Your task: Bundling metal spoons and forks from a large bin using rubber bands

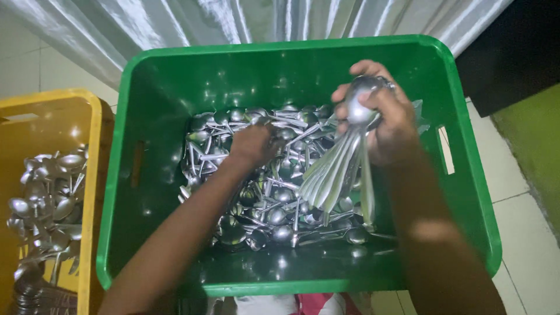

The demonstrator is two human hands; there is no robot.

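Inside green crate [175, 76], right hand [385, 122] gripping spoon bundle [338, 169], left hand [252, 144] on loose spoons [274, 216]

Spoons [274, 198] shiny metal; green crate [175, 81] glossy plastic.

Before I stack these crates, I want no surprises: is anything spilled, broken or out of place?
Nothing stands out. The spoons lie loose inside the green crate, none over its rim. The right hand holds a bundle of spoons; the left hand rests in the pile.
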